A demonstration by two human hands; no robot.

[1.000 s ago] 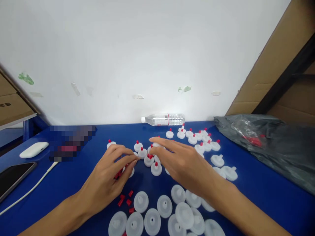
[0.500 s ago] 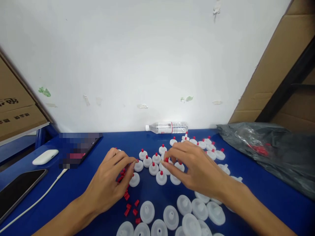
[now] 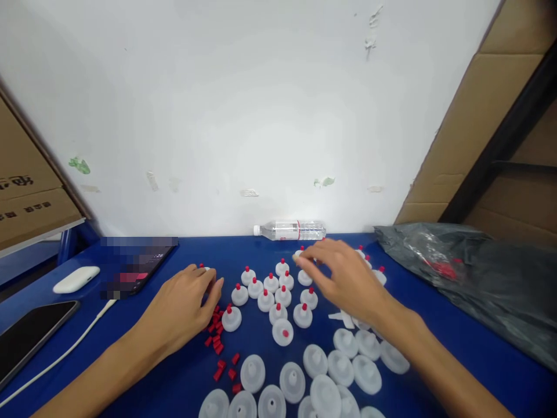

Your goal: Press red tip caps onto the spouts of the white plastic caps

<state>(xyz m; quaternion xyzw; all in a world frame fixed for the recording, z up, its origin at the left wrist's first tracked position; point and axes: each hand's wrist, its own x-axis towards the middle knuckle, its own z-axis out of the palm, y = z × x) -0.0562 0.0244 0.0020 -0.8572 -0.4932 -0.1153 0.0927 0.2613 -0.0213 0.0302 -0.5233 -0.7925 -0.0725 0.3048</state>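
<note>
My left hand hovers low over the left side, beside a pile of small red caps. Its fingers curl downward and the thumb stands apart; nothing shows between them, though some fingertips are hidden. To its right, a white disc-shaped lid stands upright with a red cap on its nozzle. Several similar capped lids cluster in the middle. My right hand reaches over the back of this cluster, thumb and fingers apart, close to a capped lid. One red-tipped lid lies tilted in front.
Several uncapped white discs lie near the front. A clear bottle rests along the white wall. Phones, a white case and a cable are at left. A grey plastic bag lies at right.
My right hand has let go of a red-capped lid and moved back. My left hand has drawn left, away from the capped lids. A tilted lid now shows in front of the cluster.
</note>
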